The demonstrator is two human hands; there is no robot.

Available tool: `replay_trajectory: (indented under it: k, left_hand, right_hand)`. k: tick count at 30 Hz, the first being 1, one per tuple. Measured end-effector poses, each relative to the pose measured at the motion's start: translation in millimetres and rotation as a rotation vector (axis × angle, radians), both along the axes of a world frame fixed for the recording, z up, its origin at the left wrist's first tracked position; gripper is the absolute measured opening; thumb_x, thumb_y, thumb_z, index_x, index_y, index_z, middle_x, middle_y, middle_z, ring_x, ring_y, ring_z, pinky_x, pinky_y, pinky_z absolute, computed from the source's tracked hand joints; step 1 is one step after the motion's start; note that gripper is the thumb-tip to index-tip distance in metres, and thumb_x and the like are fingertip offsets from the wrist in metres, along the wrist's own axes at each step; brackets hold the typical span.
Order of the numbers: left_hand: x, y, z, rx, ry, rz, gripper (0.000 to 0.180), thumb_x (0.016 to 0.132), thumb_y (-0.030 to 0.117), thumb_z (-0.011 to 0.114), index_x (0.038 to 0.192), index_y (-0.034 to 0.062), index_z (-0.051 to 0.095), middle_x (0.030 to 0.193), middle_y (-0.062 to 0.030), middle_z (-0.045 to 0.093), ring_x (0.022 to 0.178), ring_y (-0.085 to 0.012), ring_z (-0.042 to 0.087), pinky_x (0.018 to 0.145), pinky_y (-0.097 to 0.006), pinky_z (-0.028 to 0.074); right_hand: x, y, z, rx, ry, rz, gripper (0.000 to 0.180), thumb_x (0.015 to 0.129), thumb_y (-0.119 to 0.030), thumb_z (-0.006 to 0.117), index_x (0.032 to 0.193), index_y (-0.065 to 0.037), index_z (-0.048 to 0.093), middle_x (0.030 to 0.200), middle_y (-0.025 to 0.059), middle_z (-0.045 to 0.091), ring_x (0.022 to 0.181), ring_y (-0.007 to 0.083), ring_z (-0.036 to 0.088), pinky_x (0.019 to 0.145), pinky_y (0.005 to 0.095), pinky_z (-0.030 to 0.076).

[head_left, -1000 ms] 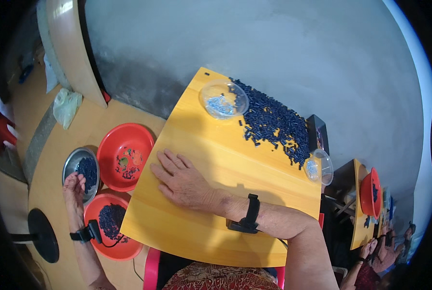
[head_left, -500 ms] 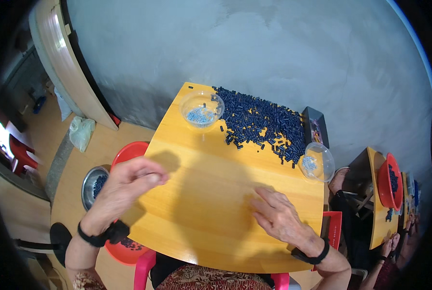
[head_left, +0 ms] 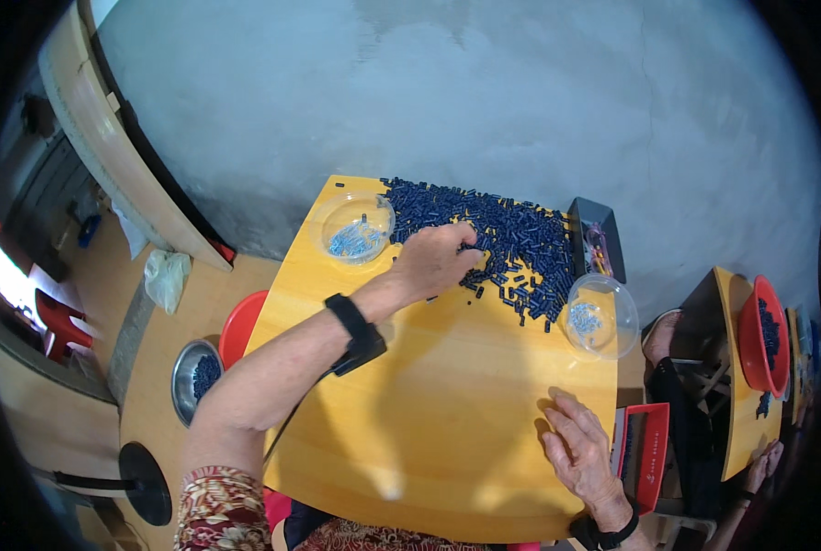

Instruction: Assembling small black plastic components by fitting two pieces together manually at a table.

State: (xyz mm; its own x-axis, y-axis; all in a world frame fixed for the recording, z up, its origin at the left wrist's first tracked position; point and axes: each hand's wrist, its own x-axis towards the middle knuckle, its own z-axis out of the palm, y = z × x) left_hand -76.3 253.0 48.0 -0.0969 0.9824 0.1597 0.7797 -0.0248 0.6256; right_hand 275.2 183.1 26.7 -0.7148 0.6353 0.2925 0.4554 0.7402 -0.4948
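A broad heap of small dark cylinders (head_left: 543, 243) covers the far part of the yellow table (head_left: 447, 395). My left hand (head_left: 429, 264) reaches over the heap's near left edge. Its fingers are bent with a gap between thumb and forefinger, just at the dark pieces; I make out nothing held. My right hand (head_left: 578, 450) hovers at the table's right side, fingers stretched and apart, holding nothing. A clear round bowl (head_left: 373, 204) of small silvery-blue pieces stands left of the heap. Another clear bowl (head_left: 623, 321) with similar pieces stands at the right edge.
A black tray (head_left: 578, 213) with small colourful things stands at the back right. Below the table's left side are a red basin (head_left: 237, 332) and a metal bowl (head_left: 183, 381) of dark pieces. A red crate (head_left: 651, 459) stands at the right, near another person's table (head_left: 739, 367).
My left hand has moved from the table's left edge across to the dark heap. My right hand has shifted right and nearer to me. The view has moved slightly.
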Motion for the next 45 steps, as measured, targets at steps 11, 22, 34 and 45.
replay_trajectory:
  k: [11,22,34,45]
  left_hand:
    - [20,49,-72,-0.005,0.461,-0.132,0.069,0.097,0.053,0.038,0.146,0.0043,0.032,0.15,-0.0241,0.029,0.141,-0.0399,0.024,0.11,-0.061,0.022]
    - [16,9,-75,0.106,0.458,-0.21,0.066,0.097,0.05,0.042,0.146,0.0059,0.033,0.151,-0.0235,0.029,0.141,-0.041,0.024,0.112,-0.056,0.022]
    - [80,10,-67,0.241,0.397,-0.273,0.06,0.096,0.036,0.049,0.145,0.0059,0.034,0.149,-0.0245,0.032,0.138,-0.04,0.03,0.11,-0.057,0.022]
    - [91,31,-70,0.23,0.397,-0.455,0.053,0.095,0.036,0.052,0.14,0.0104,0.044,0.148,-0.0212,0.036,0.14,-0.0382,0.028,0.111,-0.059,0.02]
  right_hand:
    - [-2,-1,-13,0.019,-0.086,0.022,0.035,0.078,-0.007,0.07,0.111,0.0,0.065,0.122,0.0189,0.058,0.116,0.037,0.055,0.094,0.0442,0.046]
    - [-6,-6,-17,0.068,-0.113,0.013,0.033,0.076,-0.006,0.071,0.108,0.0,0.065,0.123,0.0193,0.058,0.117,0.0395,0.054,0.095,0.0469,0.044]
    - [-6,-6,-20,0.058,-0.093,-0.016,0.035,0.074,-0.006,0.07,0.108,-0.001,0.065,0.124,0.0176,0.058,0.117,0.0391,0.054,0.096,0.0465,0.043]
    - [-2,-3,-27,0.03,-0.057,-0.027,0.037,0.074,-0.009,0.072,0.11,-0.004,0.066,0.125,0.0151,0.057,0.118,0.0346,0.052,0.096,0.0439,0.042]
